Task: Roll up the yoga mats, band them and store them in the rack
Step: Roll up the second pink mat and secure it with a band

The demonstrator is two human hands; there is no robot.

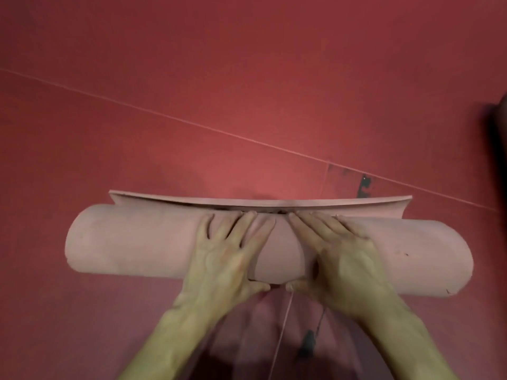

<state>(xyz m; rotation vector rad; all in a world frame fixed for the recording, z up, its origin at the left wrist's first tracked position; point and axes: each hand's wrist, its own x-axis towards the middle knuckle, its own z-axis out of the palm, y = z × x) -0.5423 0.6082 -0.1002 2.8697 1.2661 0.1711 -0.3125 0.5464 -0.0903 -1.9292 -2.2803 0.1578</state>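
A pink yoga mat (pixel 131 242) lies rolled into a thick cylinder across the middle of the view, on the red floor. Its last free edge (pixel 260 201) stands up as a short flap just behind the roll. My left hand (pixel 227 256) lies flat on top of the roll, left of centre, fingers spread and pointing away from me. My right hand (pixel 337 256) presses on the roll beside it, fingers straight, their tips at the seam under the flap. Both thumbs reach down the near side of the roll. No band or rack is in view.
The red floor (pixel 247 91) has a thin seam line running diagonally from upper left to right. A dark mark (pixel 363 186) sits on the floor behind the mat's right part. A dark object (pixel 499 133) shows at the right edge. A thin cord (pixel 282 333) hangs below my hands.
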